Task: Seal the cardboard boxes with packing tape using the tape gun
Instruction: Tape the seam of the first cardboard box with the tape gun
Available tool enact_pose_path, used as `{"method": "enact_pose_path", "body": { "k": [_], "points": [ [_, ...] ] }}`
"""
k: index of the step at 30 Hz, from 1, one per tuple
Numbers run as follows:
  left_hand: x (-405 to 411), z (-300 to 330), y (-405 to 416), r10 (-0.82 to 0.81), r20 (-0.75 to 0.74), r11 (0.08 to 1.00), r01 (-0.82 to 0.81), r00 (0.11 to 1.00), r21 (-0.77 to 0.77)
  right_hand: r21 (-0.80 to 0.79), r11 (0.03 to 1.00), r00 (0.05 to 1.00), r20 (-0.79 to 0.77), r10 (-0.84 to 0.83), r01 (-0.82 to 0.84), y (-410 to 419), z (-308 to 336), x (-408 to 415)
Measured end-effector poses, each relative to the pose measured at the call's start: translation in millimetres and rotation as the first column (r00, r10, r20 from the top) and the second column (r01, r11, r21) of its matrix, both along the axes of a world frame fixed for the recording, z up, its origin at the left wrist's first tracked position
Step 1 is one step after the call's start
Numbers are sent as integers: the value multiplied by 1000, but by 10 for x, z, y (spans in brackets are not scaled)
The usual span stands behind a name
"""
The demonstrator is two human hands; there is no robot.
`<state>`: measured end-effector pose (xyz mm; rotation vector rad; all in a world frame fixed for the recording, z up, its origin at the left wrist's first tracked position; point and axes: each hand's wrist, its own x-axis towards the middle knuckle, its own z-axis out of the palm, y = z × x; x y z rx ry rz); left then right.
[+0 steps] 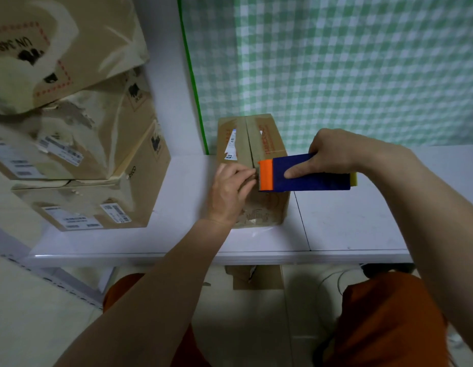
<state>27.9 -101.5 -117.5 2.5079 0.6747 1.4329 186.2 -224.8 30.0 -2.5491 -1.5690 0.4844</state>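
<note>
The right hand (333, 154) is gripping the tape gun (306, 176) while the left hand (230, 189) is pinching something, probably the tape end, just ahead of its orange mouth over the box (256, 144) seam, so a slipping pinch is risking crooked tape.

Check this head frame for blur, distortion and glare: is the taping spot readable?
Head view: strong wide-angle bending at the table edge and green strip; the stacked boxes at left are smeared, labels unreadable; light is soft and dim, no harsh glare; the tape gun and both hands on the small box are sharp enough, though the tape itself is hard to see.
</note>
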Motion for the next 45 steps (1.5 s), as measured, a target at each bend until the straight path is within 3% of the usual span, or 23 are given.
{"method": "enact_pose_path", "body": {
  "k": [5,15,19,29,35,41,45],
  "points": [
    [10,-4,20,-12,0,999,12,1000,52,-50,998,998,-27,-50,49,-178,39,237],
    [125,46,-122,62,13,995,-63,998,79,12,998,994,-99,-54,56,-245,-26,449],
    [339,53,-221,-54,16,995,53,998,80,26,999,994,-105,-34,37,-245,-31,482],
    [432,-38,-142,-39,-23,997,40,999,63,31,998,969,-244,-49,58,-337,-106,597],
    [430,-38,-119,-33,-21,997,34,999,71,-17,993,968,-219,-119,118,-553,29,859],
    [473,-42,-158,25,-45,998,-22,999,64,-97,993,975,-206,-83,64,-598,5,881],
    [532,-16,-210,105,-89,990,-95,990,106,-140,986,994,-53,-99,91,-479,-16,764]
  ]
}}
